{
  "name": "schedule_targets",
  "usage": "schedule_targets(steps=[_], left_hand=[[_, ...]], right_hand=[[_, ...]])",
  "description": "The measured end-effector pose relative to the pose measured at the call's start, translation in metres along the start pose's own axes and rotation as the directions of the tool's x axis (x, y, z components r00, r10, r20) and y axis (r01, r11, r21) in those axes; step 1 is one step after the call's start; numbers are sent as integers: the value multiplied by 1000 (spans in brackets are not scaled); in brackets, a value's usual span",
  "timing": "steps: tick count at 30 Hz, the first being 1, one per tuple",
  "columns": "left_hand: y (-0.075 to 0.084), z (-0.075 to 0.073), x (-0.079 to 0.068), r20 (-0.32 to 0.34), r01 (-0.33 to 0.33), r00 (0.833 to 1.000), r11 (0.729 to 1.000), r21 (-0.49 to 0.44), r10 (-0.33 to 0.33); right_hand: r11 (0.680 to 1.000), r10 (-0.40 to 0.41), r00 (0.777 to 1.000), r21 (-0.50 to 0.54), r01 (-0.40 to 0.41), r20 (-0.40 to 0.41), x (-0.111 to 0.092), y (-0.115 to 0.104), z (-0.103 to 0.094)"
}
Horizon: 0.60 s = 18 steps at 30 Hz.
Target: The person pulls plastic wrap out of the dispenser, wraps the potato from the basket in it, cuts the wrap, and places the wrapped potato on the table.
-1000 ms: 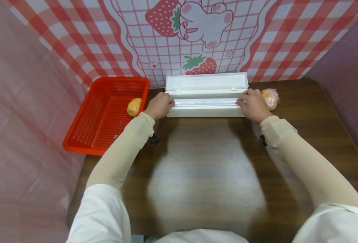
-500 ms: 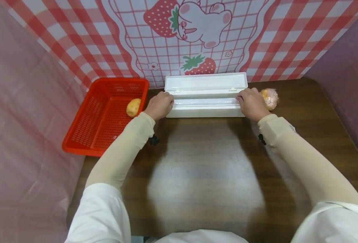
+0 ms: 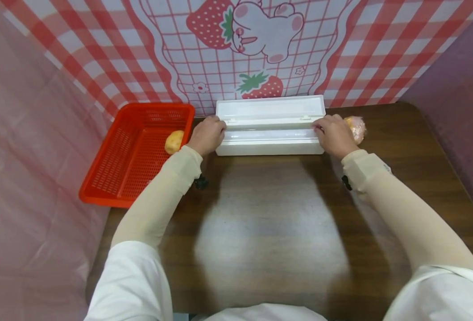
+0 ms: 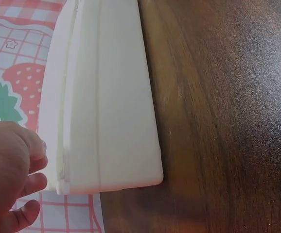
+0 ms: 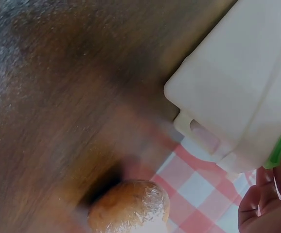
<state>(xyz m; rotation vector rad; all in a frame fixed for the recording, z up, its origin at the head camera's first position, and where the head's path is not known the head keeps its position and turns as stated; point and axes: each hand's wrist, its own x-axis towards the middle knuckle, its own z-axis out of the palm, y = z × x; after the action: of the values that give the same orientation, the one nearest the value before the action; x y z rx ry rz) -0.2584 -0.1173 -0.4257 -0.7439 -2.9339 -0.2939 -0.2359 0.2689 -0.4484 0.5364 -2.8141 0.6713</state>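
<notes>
In the head view, a white dispenser box (image 3: 270, 148) lies between the two grips on the table (image 3: 268, 214), its film roll (image 3: 268, 135) bared. Box and roll share one long axis, running from the left grip (image 3: 209, 134) to the right grip (image 3: 334, 135), roughly along the table's back edge; the long front wall faces the person and the mouth faces up. The lid (image 3: 270, 107) is tipped back beyond both grips, probably so that the roll can be reached. The right grip seems to pinch a green tab (image 5: 277, 151) at its end of the box. The left grip's fingers are curled at the other end, but I cannot tell whether they hold anything. Having one grip at each end likely keeps the pull even and the box steady.

Just beside the right grip, on its outer side, sits a round film-wrapped item (image 3: 358, 129). Outward of the left grip is a red basket (image 3: 100, 199); inside, a potato (image 3: 174, 142) lies by the wall nearest that grip. Patterned cloth (image 3: 381, 53) stands behind everything.
</notes>
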Motion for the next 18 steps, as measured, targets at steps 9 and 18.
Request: schedule_targets(steps=[9,18], left_hand=[[-5,7,5,-53,17,998,1000,-16,-18],[-4,11,5,-53,111,991,978,-179,-122]], right_hand=[[1000,27,999,-3,-27,-44,3,3,0],[996,74,996,49,-72,-56,6,2,0]])
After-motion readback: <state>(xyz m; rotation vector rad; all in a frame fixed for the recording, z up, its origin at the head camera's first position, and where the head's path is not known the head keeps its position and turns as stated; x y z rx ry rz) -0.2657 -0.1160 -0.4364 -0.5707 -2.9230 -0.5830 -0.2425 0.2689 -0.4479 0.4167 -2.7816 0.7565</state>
